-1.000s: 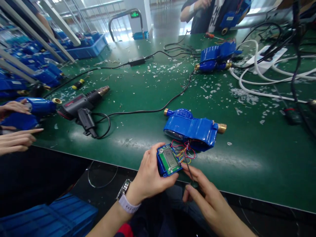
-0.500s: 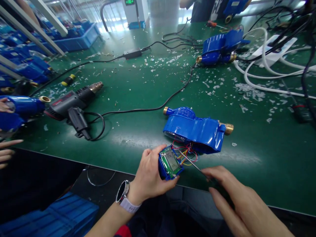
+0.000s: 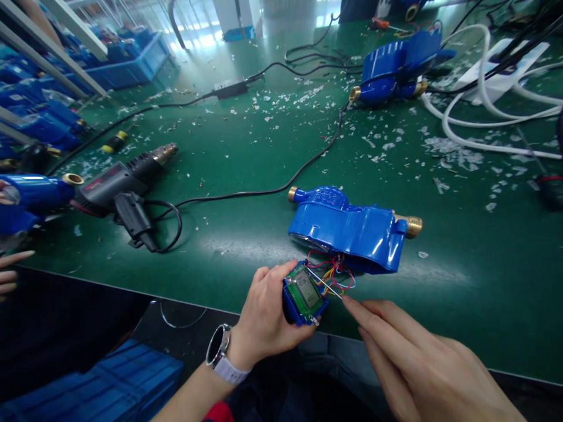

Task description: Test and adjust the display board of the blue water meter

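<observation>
My left hand point(image 3: 268, 308) is closed round a green circuit board with a display point(image 3: 305, 290), set in a blue holder, near the table's front edge. Thin coloured wires point(image 3: 336, 275) run from the board to a blue water meter point(image 3: 347, 228) with brass ends, lying just beyond it. Between the fingers of my right hand point(image 3: 404, 346) is a thin metal-shafted tool point(image 3: 328, 284), probably a screwdriver; its handle is hidden. The shaft's tip meets the board's upper edge, by the wires.
A black heat gun point(image 3: 127, 187) lies left with its cord point(image 3: 246, 193) crossing the green table point(image 3: 246, 152). Another blue meter point(image 3: 391, 70) and white cables point(image 3: 484, 132) are at back right. Plastic scraps are scattered about. A co-worker's hand point(image 3: 13, 272) shows at far left.
My right hand has moved left and closer to the board, its fingers further down the tool's shaft. The board stays in my left hand. The view has shifted slightly.
</observation>
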A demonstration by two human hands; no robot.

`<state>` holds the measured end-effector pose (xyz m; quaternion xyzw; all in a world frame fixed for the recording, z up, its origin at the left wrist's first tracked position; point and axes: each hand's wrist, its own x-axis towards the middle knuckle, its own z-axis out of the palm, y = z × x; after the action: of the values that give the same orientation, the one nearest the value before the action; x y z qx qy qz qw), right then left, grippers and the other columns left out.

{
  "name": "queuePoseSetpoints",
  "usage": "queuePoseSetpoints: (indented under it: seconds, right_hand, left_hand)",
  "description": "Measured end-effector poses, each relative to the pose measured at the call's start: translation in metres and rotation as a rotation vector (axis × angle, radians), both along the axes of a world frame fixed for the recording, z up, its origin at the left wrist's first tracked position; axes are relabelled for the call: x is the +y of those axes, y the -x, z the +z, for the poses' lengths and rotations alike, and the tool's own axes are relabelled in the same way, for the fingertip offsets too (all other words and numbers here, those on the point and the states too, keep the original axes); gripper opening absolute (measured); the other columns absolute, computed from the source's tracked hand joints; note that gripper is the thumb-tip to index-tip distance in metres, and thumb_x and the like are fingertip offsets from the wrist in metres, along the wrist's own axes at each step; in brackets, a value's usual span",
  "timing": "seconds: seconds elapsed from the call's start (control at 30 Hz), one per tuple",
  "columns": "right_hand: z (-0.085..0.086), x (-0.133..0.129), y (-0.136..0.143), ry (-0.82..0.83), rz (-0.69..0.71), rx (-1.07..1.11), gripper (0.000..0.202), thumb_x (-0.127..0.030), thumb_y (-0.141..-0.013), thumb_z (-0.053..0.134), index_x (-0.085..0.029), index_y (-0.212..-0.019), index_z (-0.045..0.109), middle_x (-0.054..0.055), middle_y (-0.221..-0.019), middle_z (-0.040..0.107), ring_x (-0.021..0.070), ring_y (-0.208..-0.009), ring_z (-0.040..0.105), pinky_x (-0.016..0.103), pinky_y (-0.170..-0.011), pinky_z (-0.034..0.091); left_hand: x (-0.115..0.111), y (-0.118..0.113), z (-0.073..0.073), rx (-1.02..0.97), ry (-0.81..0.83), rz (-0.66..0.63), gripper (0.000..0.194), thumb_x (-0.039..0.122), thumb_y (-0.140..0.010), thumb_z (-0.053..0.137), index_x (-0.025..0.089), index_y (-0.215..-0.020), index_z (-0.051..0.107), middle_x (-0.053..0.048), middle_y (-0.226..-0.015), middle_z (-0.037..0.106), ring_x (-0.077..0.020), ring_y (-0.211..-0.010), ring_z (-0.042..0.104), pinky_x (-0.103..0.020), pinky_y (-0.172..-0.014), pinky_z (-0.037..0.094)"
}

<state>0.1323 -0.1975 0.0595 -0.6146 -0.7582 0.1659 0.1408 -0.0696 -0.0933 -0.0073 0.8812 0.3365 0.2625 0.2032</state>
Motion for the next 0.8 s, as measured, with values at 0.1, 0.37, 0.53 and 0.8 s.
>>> queuePoseSetpoints:
  seconds: [0.1,0.37,0.53,0.8]
  right_hand:
    - [0.003,0.003,0.003,-0.03,0.041,-0.076,0.053,-0.006,-0.084,0.039,-0.011,-0.135,0.052,0.013,-0.114,0.066,0.0225,-0.058,0.068,0.031,-0.04,0.056]
    - [0.011,0.017,0.005,-0.152,0.054,-0.185,0.055,-0.004,-0.069,0.04,-0.008,-0.119,0.063,0.012,-0.09,0.07,0.0189,-0.04,0.06,0.031,-0.029,0.046]
    - [0.008,0.026,0.003,-0.137,0.034,-0.137,0.053,-0.005,-0.07,0.041,-0.014,-0.116,0.065,0.01,-0.088,0.072,0.0181,-0.037,0.058,0.03,-0.032,0.048]
    - [0.002,0.026,0.002,-0.062,0.014,-0.02,0.052,-0.003,-0.073,0.038,-0.007,-0.116,0.066,0.014,-0.091,0.071,0.0236,-0.049,0.066,0.034,-0.039,0.056]
  left_hand:
    - [0.0,0.0,-0.001,-0.005,0.006,-0.003,0.078,0.032,-0.07,0.07,0.014,-0.134,0.03,-0.017,-0.114,0.061,-0.0294,-0.091,0.065,-0.048,-0.08,0.053]
    - [0.002,-0.001,0.0,0.011,0.07,-0.024,0.076,0.031,-0.069,0.069,0.017,-0.133,0.031,-0.015,-0.112,0.061,-0.0294,-0.093,0.064,-0.047,-0.078,0.055]
    - [0.003,-0.001,0.004,0.034,0.098,-0.02,0.074,0.032,-0.069,0.069,0.017,-0.132,0.032,-0.015,-0.111,0.061,-0.0294,-0.093,0.064,-0.046,-0.078,0.054]
    - [0.005,-0.004,0.009,0.075,0.124,-0.02,0.068,0.035,-0.072,0.067,0.016,-0.129,0.035,-0.016,-0.112,0.061,-0.0292,-0.092,0.064,-0.046,-0.078,0.054]
